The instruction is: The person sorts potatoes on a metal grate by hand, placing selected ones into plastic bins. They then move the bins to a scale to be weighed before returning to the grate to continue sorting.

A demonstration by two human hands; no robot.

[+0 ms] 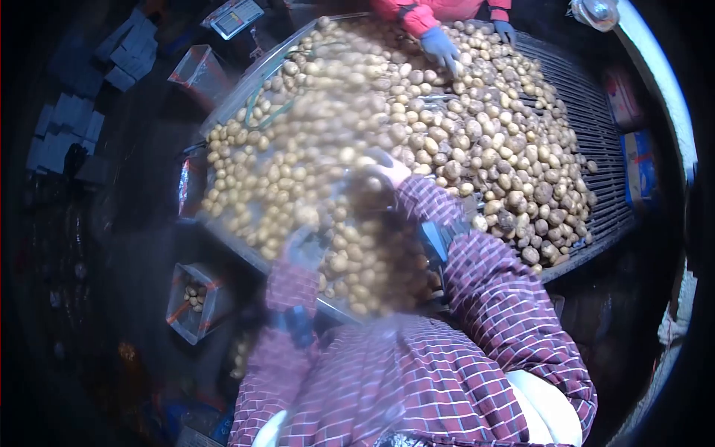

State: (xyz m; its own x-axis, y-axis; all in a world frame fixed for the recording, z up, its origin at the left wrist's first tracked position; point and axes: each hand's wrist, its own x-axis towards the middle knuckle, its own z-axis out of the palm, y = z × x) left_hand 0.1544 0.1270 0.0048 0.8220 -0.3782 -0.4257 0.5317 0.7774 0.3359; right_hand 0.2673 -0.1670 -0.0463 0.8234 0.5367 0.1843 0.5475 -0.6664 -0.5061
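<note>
Many potatoes (514, 156) lie spread over a large sorting table (599, 112) with a slatted right part. My left hand (304, 247), in a grey glove, is over the potatoes near the table's front edge; a pale potato shows just above its fingers, and blur hides whether it is held. My right hand (387, 170) reaches to the middle of the heap, its gloved fingers pointing left beside potatoes. Its fingers are smeared too, so their grip is unclear.
Across the table a co-worker in red sleeves (418, 21) has gloved hands on the potatoes. A crate (179, 302) holding several potatoes stands at the lower left. Another crate (199, 71), a scale (232, 18) and stacked boxes (134, 51) are at the upper left.
</note>
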